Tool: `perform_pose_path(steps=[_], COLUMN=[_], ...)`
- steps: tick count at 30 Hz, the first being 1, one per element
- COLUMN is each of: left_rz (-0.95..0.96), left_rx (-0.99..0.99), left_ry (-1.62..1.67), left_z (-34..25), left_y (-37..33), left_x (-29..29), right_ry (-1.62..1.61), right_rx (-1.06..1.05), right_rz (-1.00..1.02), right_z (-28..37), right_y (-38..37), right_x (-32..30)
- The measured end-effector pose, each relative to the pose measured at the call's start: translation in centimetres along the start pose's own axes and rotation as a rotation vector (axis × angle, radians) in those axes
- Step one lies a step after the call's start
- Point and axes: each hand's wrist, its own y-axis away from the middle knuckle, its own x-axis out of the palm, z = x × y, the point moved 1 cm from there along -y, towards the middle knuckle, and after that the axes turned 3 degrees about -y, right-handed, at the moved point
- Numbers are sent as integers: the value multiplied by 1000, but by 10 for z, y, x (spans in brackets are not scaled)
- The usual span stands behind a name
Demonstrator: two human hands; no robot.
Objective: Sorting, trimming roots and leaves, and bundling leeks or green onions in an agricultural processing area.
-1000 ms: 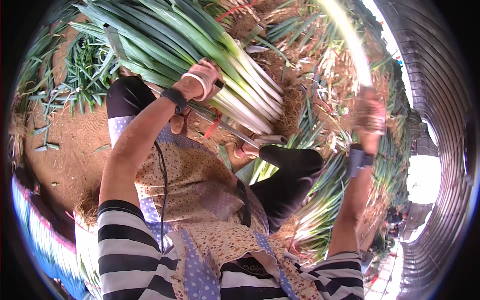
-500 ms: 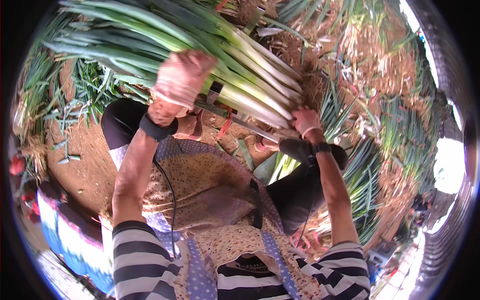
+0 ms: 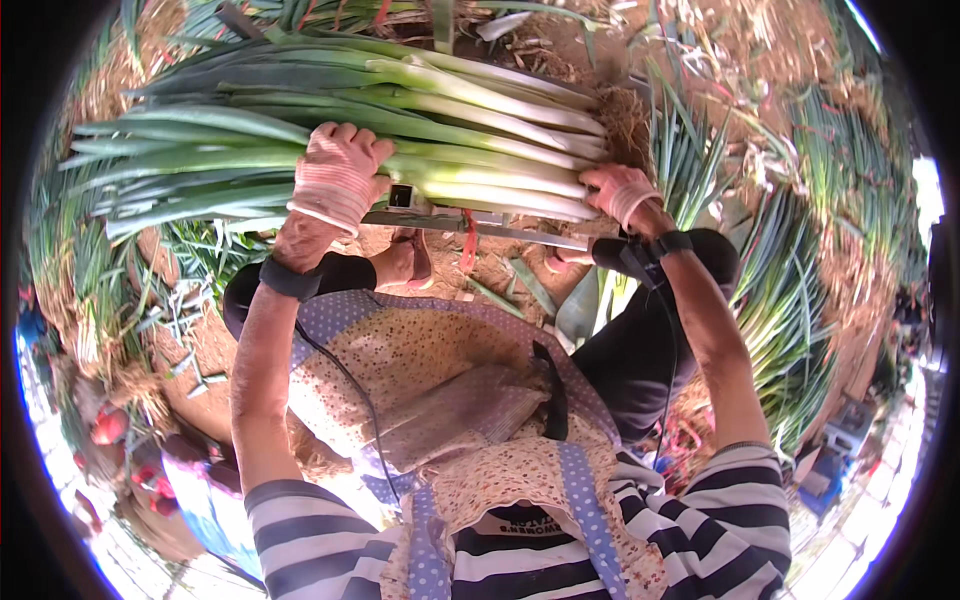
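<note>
A thick bundle of long green onions (image 3: 480, 130) lies across a metal frame (image 3: 500, 229), green leaves to the left and white stems to the right. My left hand (image 3: 340, 175), in a pale striped glove, has its fingers curled over the near stalks where the green begins. My right hand (image 3: 617, 192), gloved over the palm, presses its bent fingers against the white root ends of the nearest stems. Beside my left hand, a small black-and-white block (image 3: 402, 197) sits on the frame. A red tie (image 3: 468, 242) hangs from the frame between my hands.
More green onions (image 3: 785, 310) lie in heaps at the right, and others (image 3: 80, 230) line the left. Cut leaf scraps (image 3: 215, 255) are strewn on the bare soil (image 3: 205, 400). A blue crate (image 3: 825, 475) stands at the lower right.
The onion bundle now lies more level across the frame. My left hand has come down from a blurred raised position onto the stalks; my right hand has moved slightly up along their ends.
</note>
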Motion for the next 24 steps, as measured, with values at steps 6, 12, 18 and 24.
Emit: perform_pose_path(steps=[6,12,18,24], left_rz=[204,366,435,381], left_rx=[-98,-108,-7,261], left_ry=[18,75,-65,-206], left_z=[6,-6,-8,-13], left_y=[-36,-34,-47,-45], left_x=[3,-27,-20,-23], right_ry=[106,135,146,112], right_rx=[-19,-45,11,-47], right_rz=[88,209,115,7], right_z=[7,10,15,10], right_y=[-11,-3,-6,9], right_x=[-6,-2,5,16])
